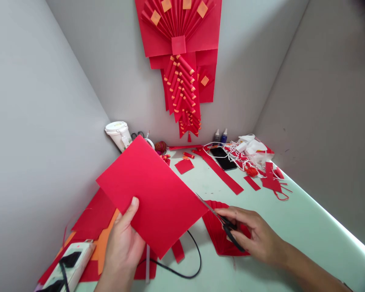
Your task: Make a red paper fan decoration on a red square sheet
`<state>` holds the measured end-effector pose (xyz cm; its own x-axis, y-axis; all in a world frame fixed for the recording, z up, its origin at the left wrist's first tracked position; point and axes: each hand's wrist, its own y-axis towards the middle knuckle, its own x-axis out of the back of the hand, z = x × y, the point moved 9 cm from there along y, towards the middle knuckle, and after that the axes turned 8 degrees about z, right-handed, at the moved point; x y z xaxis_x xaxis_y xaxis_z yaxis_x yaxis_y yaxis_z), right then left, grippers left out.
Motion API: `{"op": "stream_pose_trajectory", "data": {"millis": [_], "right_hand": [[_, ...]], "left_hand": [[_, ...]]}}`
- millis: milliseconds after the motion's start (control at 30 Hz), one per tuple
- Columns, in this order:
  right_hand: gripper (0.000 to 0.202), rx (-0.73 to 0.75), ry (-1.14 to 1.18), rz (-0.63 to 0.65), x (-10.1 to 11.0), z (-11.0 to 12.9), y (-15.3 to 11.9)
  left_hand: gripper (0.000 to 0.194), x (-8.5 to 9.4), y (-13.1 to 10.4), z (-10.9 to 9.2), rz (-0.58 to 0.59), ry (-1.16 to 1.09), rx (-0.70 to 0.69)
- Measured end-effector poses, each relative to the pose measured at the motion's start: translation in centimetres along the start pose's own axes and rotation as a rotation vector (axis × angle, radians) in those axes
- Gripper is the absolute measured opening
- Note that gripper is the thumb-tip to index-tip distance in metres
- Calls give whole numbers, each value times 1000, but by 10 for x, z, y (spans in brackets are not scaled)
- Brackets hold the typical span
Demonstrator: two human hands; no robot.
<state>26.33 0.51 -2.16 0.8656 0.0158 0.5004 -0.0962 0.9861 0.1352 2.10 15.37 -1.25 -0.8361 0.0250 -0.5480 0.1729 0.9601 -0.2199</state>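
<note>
A rectangular sheet of red paper (158, 190) is gripped near its lower left edge by my left hand (126, 239), thumb on top. My right hand (255, 235) holds black-handled scissors (228, 231). Their blades reach the sheet's right corner; I cannot tell whether they bite into it. Below my right hand lies a pleated red paper fan (214, 239), partly covered by the hand and scissors.
A power strip (69, 263) sits at lower left by red and orange paper. A black cable (197, 259) loops across the table. Further back are a phone (223, 158), paper scraps (252, 150), glue bottles (224, 137) and a white bucket (118, 134). Red paper decorations (182, 44) hang on the wall.
</note>
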Motion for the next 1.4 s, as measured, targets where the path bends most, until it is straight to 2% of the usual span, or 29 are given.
{"op": "stream_pose_trajectory", "data": {"millis": [300,433,667,833,1000,1200,1400], "right_hand": [[50,2,19,-6,1,-1,0],[51,-23,166,64,-5,-6,0],[44,-59,244,60,-9,-8,2],[43,-63,207,12,-7,-6,4],[44,-52,225,-4,-9,-10,3],[41,-50,199,-19,-12,-20,2],[45,-72,506,63,-14,-17,2]], "left_hand": [[31,-3,-1,0,5,15,-5],[31,-3,-3,5,4,28,33],[57,2,-7,17,-43,14,105],[41,-1,-10,22,-39,58,137],[28,-4,-11,27,39,45,146],[34,0,-8,34,77,26,152],[41,0,-12,36,50,43,185]]}}
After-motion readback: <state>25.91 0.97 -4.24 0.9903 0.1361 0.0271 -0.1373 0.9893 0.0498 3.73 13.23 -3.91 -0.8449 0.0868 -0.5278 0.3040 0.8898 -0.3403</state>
